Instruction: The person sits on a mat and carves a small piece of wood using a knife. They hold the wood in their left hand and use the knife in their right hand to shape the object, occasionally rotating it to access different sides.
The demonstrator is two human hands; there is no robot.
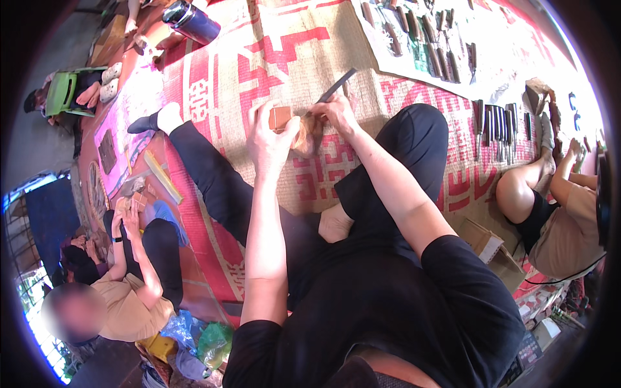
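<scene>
Above the red-and-tan woven mat [284, 55], both of my hands are raised between my legs. My left hand [268, 142] grips a small flat brown square piece [279, 119] with a pale line across it, thumb on one side and fingers on the other. Close by, my right hand [337, 115] is closed around a dark, flat, blade-like strip [337, 84] that points up and away to the right. Between the hands is a tan, blurred bundle [304, 139]; its kind I cannot make out. The right fingertips are partly smeared and hidden by it.
Several dark-handled knives [436, 48] lie on a white sheet at the far right, with another row [497, 126] nearer. A dark bottle [191, 22] stands far left. Seated co-workers are at left [136, 294] and right [569, 226]. An open cardboard box [482, 242] sits beside my right knee.
</scene>
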